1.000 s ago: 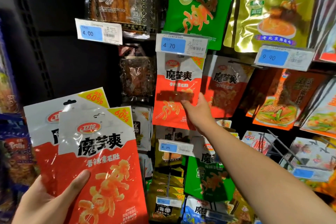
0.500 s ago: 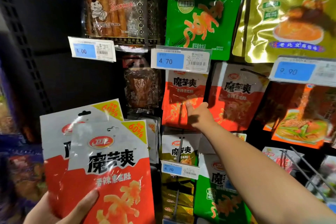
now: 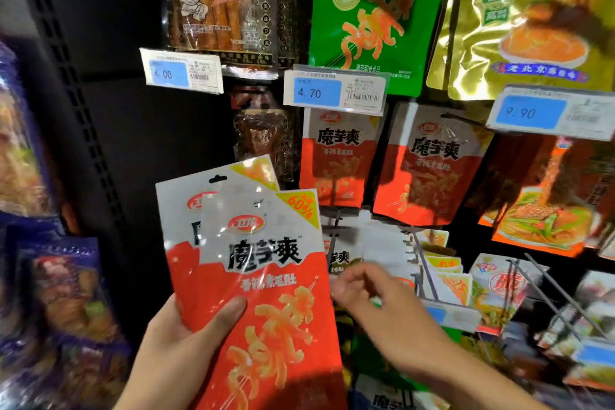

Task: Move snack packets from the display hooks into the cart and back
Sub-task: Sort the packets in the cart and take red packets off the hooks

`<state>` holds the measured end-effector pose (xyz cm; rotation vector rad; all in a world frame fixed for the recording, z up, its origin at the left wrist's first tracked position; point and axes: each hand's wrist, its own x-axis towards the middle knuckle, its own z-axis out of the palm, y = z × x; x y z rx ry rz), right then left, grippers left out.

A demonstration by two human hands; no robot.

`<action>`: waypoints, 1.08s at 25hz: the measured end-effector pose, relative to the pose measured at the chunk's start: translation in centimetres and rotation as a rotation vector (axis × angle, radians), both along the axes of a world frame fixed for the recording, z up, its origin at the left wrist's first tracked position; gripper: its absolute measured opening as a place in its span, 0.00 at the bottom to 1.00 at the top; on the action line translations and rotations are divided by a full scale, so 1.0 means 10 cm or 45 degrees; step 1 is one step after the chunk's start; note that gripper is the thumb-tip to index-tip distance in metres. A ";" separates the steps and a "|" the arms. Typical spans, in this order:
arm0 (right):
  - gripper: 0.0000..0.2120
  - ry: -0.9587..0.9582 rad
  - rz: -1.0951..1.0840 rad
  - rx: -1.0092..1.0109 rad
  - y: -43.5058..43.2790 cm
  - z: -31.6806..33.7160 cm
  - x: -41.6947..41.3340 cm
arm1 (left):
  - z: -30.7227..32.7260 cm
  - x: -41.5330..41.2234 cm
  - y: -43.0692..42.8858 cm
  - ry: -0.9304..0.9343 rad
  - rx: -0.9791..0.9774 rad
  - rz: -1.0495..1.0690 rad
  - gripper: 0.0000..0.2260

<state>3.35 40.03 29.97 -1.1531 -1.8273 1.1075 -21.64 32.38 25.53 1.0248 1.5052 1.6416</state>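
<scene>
My left hand (image 3: 186, 339) grips two overlapping red-and-white snack packets (image 3: 266, 293), thumb pressed on the front one, at the lower centre. My right hand (image 3: 376, 299) hovers just to the right of them, blurred, fingers loosely curled and holding nothing. Above it, two matching red-and-white packets (image 3: 336, 160) (image 3: 429, 166) hang on display hooks under the 4.70 price tag (image 3: 336, 90). The cart is out of view.
A green packet (image 3: 376, 17) and a gold packet (image 3: 532, 20) hang on the top row. Bare metal hooks (image 3: 549, 289) stick out at the lower right among smaller packets. A dark perforated upright (image 3: 66, 83) stands to the left, with purple bags (image 3: 63, 303) beyond it.
My right hand has left the hanging red packet and dropped down next to the held packets. My left hand has brought its two packets rightward, toward the centre.
</scene>
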 end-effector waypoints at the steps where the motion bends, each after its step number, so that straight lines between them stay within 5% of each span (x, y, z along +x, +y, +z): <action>1: 0.20 0.019 0.077 -0.134 -0.13 -0.10 -0.02 | 0.01 0.08 -0.01 -0.057 0.023 -0.042 0.22; 8: 0.24 0.206 0.027 -0.200 -0.52 -0.35 -0.07 | -0.07 0.29 -0.15 -0.278 0.031 -0.199 0.27; 21: 0.38 0.254 0.063 -0.162 -0.59 -0.46 -0.08 | -0.29 -0.04 -0.23 -0.477 -0.045 -0.268 0.16; 27: 0.23 0.238 -0.168 0.038 -0.48 -0.27 -0.05 | -0.30 -0.18 -0.08 -0.401 0.069 -0.077 0.14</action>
